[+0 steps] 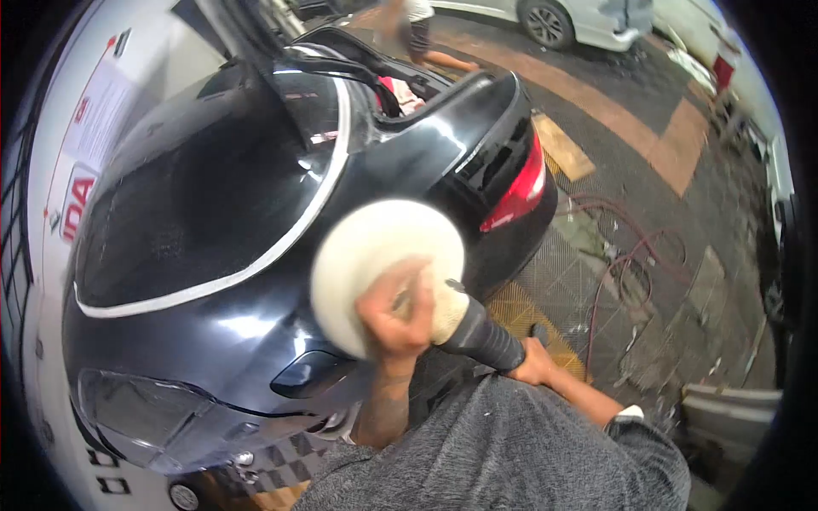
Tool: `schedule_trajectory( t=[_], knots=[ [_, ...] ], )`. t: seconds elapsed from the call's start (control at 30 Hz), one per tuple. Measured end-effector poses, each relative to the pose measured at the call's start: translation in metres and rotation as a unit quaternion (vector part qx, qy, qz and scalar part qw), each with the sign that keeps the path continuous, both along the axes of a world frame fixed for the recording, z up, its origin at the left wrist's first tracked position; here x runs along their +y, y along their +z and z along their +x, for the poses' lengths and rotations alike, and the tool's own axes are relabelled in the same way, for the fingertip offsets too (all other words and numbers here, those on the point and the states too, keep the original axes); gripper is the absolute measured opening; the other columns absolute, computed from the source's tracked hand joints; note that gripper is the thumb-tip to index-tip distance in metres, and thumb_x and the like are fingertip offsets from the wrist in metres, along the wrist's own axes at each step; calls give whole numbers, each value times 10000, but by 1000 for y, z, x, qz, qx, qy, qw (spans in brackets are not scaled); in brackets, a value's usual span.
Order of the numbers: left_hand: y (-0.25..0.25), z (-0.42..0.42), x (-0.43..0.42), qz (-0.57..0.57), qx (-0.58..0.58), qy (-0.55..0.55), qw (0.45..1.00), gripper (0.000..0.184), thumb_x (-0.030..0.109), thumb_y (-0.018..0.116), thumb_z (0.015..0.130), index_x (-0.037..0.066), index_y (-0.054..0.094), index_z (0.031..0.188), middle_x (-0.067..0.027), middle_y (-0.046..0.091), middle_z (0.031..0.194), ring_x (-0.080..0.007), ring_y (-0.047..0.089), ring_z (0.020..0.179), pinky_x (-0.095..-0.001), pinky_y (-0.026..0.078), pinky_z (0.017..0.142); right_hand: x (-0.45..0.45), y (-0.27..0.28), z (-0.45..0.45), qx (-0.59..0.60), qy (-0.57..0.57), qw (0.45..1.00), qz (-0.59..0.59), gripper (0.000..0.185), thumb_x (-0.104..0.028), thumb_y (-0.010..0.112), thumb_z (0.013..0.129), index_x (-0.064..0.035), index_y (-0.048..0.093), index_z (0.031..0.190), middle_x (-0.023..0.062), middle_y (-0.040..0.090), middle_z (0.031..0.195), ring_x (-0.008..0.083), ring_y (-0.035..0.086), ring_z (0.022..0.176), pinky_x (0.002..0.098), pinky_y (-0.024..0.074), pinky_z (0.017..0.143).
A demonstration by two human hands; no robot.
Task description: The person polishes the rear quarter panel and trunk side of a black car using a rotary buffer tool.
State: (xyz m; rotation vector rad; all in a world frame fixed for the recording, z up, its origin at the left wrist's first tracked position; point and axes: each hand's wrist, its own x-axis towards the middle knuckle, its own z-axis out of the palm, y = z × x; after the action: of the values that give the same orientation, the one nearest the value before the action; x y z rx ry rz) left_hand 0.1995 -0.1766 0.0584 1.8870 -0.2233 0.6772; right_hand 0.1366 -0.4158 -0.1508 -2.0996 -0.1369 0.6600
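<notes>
A polisher (481, 336) with a black handle and cream-coloured head is held against the rear side panel of a black car (256, 319). Its large round white pad (349, 247) looks smeared, as if spinning. My left hand (399, 311) is closed over the polisher's head, fingers curled and slightly blurred. Around the rear end of the handle, my right hand (534, 362) is wrapped. White masking tape (247, 272) borders the car's rear side glass. The red tail light (520, 192) lies right of the pad, and a dark fuel flap (311, 373) sits below left of it.
The car's boot lid (247, 43) stands raised. A dark red hose (635, 247) coils on the floor at right, near a flat wooden board (562, 146). Another person (417, 30) is beyond the boot, with a white car (588, 21) behind.
</notes>
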Motion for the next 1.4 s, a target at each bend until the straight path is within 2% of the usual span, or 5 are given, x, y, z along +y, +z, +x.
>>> schedule_trajectory(
  t=[0.2,0.37,0.73,0.93,1.4],
  knots=[
    [-6,-41,37,-48,-6,30,998,252,48,596,867,-75,722,1047,-172,746,988,-242,697,939,-353,549,873,48,-3,-23,-52,47,992,107,467,-359,792,645,27,731,902,272,724,904,421,721,904,465,560,815],
    [-4,-70,63,-49,-11,60,997,308,85,560,881,-115,661,1092,-237,709,1005,-297,690,914,-388,571,841,69,6,-31,-49,89,991,92,428,-349,746,650,6,743,888,263,723,887,425,712,893,486,563,811],
    [-18,-111,109,-41,-75,118,989,355,147,507,936,-107,633,1151,-256,674,1089,-334,674,953,-416,595,863,91,6,-24,-114,132,980,93,385,-311,741,630,-46,764,909,216,734,855,410,710,846,493,568,783],
    [-33,-92,72,-62,-52,99,992,363,133,519,898,-116,626,1139,-255,678,1081,-326,674,942,-409,598,851,54,-4,-19,-85,134,985,67,471,-414,760,653,-29,771,925,236,742,941,409,713,923,499,562,819],
    [-38,23,-70,-39,-32,18,999,338,101,525,903,-120,653,1125,-228,703,1063,-282,684,930,-383,559,867,-79,-10,63,-30,117,991,58,515,-417,771,644,24,739,908,249,735,918,429,708,884,490,545,794]
  ],
)
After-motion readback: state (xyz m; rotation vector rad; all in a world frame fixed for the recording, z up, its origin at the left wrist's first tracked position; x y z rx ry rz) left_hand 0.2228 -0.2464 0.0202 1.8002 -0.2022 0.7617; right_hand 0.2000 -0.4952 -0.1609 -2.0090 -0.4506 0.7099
